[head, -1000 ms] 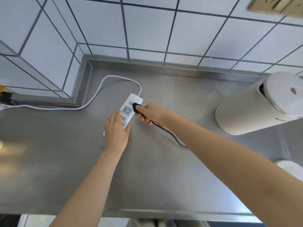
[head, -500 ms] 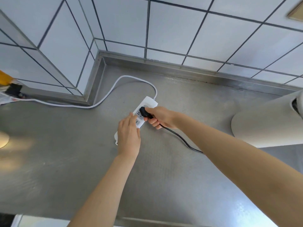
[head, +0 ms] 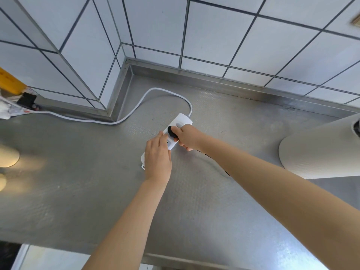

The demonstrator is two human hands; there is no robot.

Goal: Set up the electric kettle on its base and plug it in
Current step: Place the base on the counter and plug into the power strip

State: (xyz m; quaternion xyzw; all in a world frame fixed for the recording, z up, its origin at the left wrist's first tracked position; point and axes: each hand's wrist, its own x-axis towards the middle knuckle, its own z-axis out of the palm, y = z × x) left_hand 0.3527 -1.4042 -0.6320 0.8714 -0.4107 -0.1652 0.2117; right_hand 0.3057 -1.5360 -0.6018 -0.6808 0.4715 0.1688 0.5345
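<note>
A white power strip lies on the steel counter, its white cable curling back to the left. My left hand lies flat on the strip's near end and covers it. My right hand grips the black plug, which sits against the strip's top face. The plug's black cord runs under my right forearm, mostly hidden. The white kettle stands at the right edge, cut off by the frame; its base is hidden.
Tiled walls meet in a corner behind the strip, with a steel upstand along the counter's back. A yellow object and some clutter sit at the far left. Pale rounded shapes show at the left edge. The counter's front edge runs along the bottom.
The view has swung left, pushing the kettle toward the right edge. My right hand has brought the plug down onto the strip, and my left hand stays pressed on it.
</note>
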